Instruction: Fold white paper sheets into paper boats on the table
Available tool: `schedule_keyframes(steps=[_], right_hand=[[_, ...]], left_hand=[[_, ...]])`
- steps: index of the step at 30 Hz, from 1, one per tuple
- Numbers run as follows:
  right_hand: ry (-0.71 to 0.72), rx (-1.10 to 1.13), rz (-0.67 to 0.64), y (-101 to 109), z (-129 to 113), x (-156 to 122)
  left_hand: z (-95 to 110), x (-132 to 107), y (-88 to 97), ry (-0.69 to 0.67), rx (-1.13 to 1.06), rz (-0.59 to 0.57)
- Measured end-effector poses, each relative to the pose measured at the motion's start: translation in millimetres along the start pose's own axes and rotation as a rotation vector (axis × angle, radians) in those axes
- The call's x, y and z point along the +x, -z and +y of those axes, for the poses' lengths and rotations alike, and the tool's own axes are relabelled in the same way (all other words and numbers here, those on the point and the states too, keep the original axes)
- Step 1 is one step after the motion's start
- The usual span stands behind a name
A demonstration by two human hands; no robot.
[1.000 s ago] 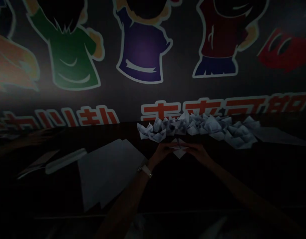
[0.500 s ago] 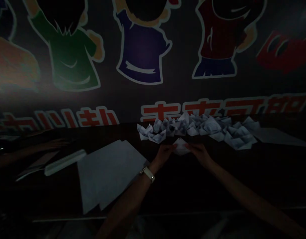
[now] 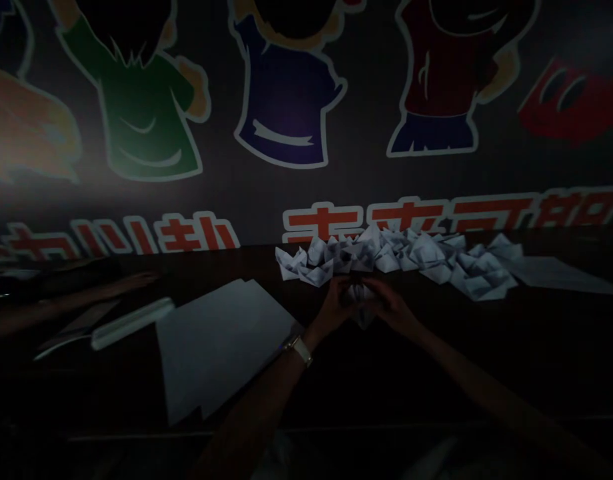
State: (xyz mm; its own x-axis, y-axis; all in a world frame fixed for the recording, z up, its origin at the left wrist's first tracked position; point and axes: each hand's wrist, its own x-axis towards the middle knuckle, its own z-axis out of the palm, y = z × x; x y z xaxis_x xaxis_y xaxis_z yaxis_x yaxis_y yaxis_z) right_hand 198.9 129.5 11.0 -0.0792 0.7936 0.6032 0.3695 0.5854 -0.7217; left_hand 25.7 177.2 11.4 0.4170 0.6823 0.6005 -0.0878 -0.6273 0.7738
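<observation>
Between my two hands is a small piece of folded white paper point(image 3: 365, 316), its lower point showing under the fingers. My left hand point(image 3: 338, 300), with a watch point(image 3: 300, 349) on its wrist, closes on the left side of the paper. On the opposite side my right hand point(image 3: 389, 303) grips it, thumb and fingers bent around the edge. The fingers hide much of the fold, and the light is dim. Just beyond my hands stands a cluster of folded paper boats point(image 3: 381, 253).
White paper sheets point(image 3: 221, 347) lie left of my left arm, beside a long pale object point(image 3: 132, 323). Another sheet point(image 3: 566, 275) lies far right. At the left edge another person's arm point(image 3: 86, 297) reaches over the dark table. A painted wall point(image 3: 356, 183) rises behind.
Both hands have curled further around the folded paper, which now shows an opening crease and a downward point. The other person's arm at the left has reached further right.
</observation>
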Motion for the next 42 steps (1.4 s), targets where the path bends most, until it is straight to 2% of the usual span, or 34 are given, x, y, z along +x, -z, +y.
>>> schedule_keyframes(steps=[5, 11, 14, 18, 23, 25, 29, 32, 36, 39, 42], right_hand=[[-0.050, -0.057, 0.002, 0.4, -3.4, 0.5], [-0.047, -0.048, -0.001, 0.8, -0.8, 1.7], [-0.060, -0.070, 0.052, 4.8, 7.2, 4.3], [-0.142, -0.170, 0.049, 12.4, 17.0, 6.2], [-0.217, -0.528, 0.074, 18.7, 19.8, 2.0], [-0.240, -0.588, 0.071, 20.3, 20.0, 1.5], [-0.164, -0.488, 0.068, 24.9, 21.8, 5.6], [-0.094, -0.447, 0.124, 28.1, 23.0, 8.5], [-0.109, -0.457, 0.126, 26.7, 22.8, 7.5], [-0.174, -0.478, 0.066, 23.4, 22.5, 4.9], [-0.182, -0.486, -0.012, 22.4, 22.9, 3.7]], left_hand=[[3.3, -2.9, -0.6, -0.005, 0.092, -0.143], [3.0, -5.5, -1.0, 0.085, 0.132, -0.197], [6.8, -3.8, 2.4, 0.082, 0.150, -0.183], [2.3, 1.1, 9.3, 0.141, 0.214, -0.119], [-13.2, 4.8, 19.6, 0.250, 0.384, 0.030], [-15.1, 5.1, 24.8, 0.280, 0.463, 0.013], [-10.2, 7.1, 35.2, 0.329, 0.570, -0.059], [-7.7, 9.2, 38.9, 0.301, 0.594, -0.040], [-12.1, 8.1, 36.6, 0.144, 0.527, 0.019], [-16.1, 5.2, 33.2, 0.092, 0.529, 0.090], [-17.5, 3.6, 31.9, 0.087, 0.538, 0.099]])
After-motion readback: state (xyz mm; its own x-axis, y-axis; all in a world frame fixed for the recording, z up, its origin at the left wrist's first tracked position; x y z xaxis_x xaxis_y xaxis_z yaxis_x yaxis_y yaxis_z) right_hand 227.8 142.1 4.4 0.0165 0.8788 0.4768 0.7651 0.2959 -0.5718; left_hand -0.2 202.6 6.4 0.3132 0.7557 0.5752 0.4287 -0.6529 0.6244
